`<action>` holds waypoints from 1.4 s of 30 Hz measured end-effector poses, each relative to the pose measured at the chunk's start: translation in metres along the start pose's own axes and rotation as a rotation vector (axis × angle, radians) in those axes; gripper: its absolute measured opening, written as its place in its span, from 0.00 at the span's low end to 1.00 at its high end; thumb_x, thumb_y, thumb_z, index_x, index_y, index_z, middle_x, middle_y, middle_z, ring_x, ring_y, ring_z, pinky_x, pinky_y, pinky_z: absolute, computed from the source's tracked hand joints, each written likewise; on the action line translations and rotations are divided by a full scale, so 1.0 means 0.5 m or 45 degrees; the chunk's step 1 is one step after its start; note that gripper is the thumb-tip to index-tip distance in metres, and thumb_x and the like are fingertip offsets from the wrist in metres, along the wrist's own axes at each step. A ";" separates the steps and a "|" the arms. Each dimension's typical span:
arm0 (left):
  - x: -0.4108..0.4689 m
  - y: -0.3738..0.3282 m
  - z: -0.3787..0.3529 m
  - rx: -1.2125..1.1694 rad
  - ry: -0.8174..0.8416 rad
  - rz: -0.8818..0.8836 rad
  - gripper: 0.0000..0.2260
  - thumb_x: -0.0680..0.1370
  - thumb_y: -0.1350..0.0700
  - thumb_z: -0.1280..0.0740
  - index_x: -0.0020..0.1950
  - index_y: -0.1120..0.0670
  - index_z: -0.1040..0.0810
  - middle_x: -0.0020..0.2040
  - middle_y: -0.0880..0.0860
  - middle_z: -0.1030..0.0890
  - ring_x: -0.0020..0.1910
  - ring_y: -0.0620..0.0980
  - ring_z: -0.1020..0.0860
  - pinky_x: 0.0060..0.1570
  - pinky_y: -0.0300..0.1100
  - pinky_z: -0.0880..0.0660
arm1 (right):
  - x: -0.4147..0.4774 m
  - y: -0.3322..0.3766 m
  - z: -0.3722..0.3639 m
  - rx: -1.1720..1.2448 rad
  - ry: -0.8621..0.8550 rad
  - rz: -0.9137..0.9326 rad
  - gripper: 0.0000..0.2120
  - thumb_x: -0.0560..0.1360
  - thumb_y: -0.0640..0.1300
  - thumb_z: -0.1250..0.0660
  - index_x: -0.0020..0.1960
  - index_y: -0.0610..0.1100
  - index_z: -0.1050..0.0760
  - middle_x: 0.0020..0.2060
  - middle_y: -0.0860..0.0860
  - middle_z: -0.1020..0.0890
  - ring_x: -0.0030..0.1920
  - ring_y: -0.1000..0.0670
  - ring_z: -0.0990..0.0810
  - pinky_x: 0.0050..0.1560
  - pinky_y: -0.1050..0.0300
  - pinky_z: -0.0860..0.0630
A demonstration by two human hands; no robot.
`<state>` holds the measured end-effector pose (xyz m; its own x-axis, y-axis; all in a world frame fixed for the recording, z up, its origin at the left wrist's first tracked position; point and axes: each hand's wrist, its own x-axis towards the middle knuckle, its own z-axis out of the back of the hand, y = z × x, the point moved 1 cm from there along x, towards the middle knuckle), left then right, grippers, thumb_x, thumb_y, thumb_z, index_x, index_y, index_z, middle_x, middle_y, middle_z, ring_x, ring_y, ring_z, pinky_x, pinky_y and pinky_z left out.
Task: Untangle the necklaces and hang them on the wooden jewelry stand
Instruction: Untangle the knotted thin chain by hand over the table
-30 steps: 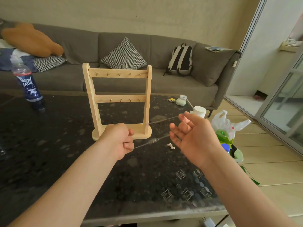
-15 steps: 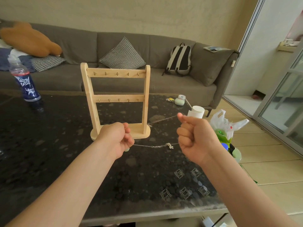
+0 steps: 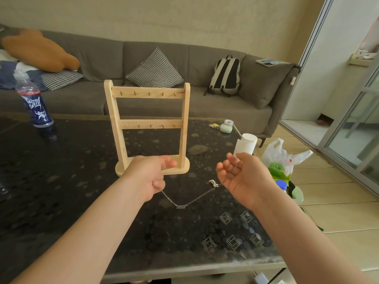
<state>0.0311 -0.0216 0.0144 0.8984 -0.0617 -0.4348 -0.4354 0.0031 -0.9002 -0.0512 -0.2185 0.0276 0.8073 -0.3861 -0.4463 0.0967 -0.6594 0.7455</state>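
Left hand [image 3: 149, 175]: lower fingers pinching necklace [image 3: 181, 206] — held up, sagging tangle-free.
Right hand [image 3: 242, 177]: fingers relaxed, palm up, cradling other end.

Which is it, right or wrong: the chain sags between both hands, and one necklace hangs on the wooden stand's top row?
Wrong on one point: in the head view, the wooden stand carries nothing, its hooks bare. The chain does sag between the left hand and right hand.
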 end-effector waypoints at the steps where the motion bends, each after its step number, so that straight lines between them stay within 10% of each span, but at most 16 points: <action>1: 0.000 0.000 -0.003 0.003 -0.017 -0.035 0.04 0.82 0.62 0.29 0.52 0.54 0.18 0.58 0.59 0.16 0.31 0.48 0.30 0.27 0.37 0.29 | 0.004 -0.004 0.000 -0.086 -0.023 0.031 0.14 0.88 0.44 0.42 0.52 0.38 0.22 0.34 0.44 0.20 0.37 0.43 0.15 0.36 0.53 0.21; 12: -0.036 0.009 -0.044 0.257 0.437 -0.212 0.08 0.79 0.61 0.26 0.58 0.55 0.13 0.49 0.56 0.19 0.30 0.45 0.34 0.30 0.40 0.36 | -0.026 -0.023 -0.044 -0.684 0.309 0.454 0.17 0.86 0.42 0.40 0.53 0.44 0.12 0.51 0.44 0.11 0.57 0.47 0.13 0.65 0.48 0.19; 17: -0.065 0.004 -0.055 0.355 0.585 -0.344 0.06 0.80 0.51 0.25 0.54 0.50 0.11 0.44 0.51 0.19 0.32 0.46 0.34 0.34 0.42 0.34 | -0.042 -0.033 -0.064 -0.961 0.385 0.536 0.18 0.87 0.46 0.42 0.58 0.53 0.13 0.54 0.63 0.16 0.58 0.68 0.22 0.55 0.67 0.28; 23: -0.076 0.001 -0.045 0.538 0.506 -0.466 0.07 0.83 0.49 0.29 0.52 0.48 0.11 0.44 0.49 0.11 0.33 0.47 0.33 0.34 0.42 0.34 | -0.015 -0.034 -0.054 -0.858 0.264 0.518 0.17 0.88 0.42 0.44 0.56 0.46 0.15 0.53 0.45 0.16 0.43 0.56 0.15 0.39 0.63 0.20; 28: -0.076 0.004 -0.046 0.671 0.517 -0.381 0.06 0.83 0.54 0.29 0.51 0.51 0.12 0.43 0.49 0.11 0.31 0.45 0.32 0.30 0.39 0.35 | 0.002 -0.029 -0.043 -0.744 0.175 0.492 0.18 0.89 0.45 0.46 0.57 0.44 0.18 0.41 0.48 0.13 0.45 0.47 0.14 0.51 0.49 0.19; 42: -0.068 0.008 -0.039 0.770 0.581 -0.284 0.06 0.82 0.55 0.28 0.51 0.54 0.12 0.43 0.52 0.11 0.31 0.46 0.33 0.31 0.39 0.36 | -0.011 -0.030 -0.056 -0.461 0.416 0.691 0.15 0.90 0.42 0.45 0.65 0.42 0.21 0.40 0.43 0.15 0.44 0.45 0.15 0.51 0.52 0.18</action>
<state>-0.0023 -0.0388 0.0262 0.7919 -0.5276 -0.3075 -0.0238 0.4764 -0.8789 -0.0409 -0.1886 0.0329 0.9233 -0.3487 0.1612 -0.2259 -0.1534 0.9620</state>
